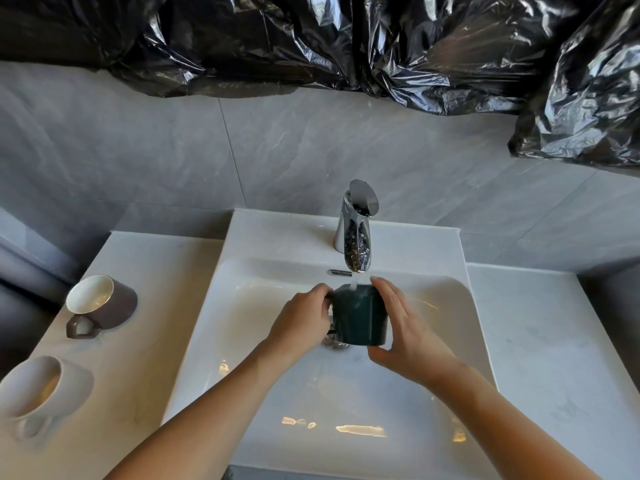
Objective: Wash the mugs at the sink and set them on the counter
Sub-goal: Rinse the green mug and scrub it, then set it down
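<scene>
Mugs first, far left of frame: a grey mug (41, 388) low down and a brown mug (104, 301) above it, both on their sides on the counter (166, 271), free to roll. Centre now, the left hand (298, 323) curls round the handle side of the green mug (360, 317), held over the sink (277, 393) under the tap (356, 230), water running. The right hand (405, 327) cups its other side, fingers curved against the wall. Wet glaze, that's the danger: one slip and it drops onto hard basin, chipping
</scene>
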Demonstrator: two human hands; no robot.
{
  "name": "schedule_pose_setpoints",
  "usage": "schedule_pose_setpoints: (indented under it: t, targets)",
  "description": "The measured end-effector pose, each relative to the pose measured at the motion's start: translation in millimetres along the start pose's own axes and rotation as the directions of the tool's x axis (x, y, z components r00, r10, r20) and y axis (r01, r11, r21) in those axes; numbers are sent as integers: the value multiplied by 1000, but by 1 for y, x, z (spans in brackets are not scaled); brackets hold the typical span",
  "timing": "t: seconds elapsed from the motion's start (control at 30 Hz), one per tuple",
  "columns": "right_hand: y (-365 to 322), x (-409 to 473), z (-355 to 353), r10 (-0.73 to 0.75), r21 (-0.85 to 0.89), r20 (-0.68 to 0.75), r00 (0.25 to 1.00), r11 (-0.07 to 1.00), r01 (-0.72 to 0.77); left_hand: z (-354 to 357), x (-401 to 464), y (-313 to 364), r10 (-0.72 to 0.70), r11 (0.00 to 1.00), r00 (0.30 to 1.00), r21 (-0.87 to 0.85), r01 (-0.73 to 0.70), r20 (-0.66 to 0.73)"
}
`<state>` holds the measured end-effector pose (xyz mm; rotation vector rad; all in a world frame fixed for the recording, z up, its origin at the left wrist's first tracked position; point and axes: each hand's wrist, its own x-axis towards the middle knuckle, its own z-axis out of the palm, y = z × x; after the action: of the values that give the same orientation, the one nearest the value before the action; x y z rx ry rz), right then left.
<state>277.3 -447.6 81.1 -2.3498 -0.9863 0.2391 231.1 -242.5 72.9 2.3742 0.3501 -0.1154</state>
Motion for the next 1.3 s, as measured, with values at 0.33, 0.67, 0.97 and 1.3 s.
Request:
schedule_pose_setpoints:
  t: [0.33, 0.67, 0.97, 1.3]
  targets:
    - [-9, 14, 2, 390, 372, 111, 914, 837, -402, -5, -1, -3, -199, 959, 978, -191, 208, 62]
    - [-35, 22, 8, 693, 797, 296, 658, 200, -570, 8, -5, -2, -273, 866, 962, -433, 251, 13]
    - [-34, 23, -1, 671, 846, 496, 551, -232, -480, 16, -9, -4, -245, 855, 963, -443, 269, 112]
    - [-32, 14, -5, 692, 866, 408, 596, -88, -492, 3, -2, 2, -205, 650, 891, -624, 434, 406]
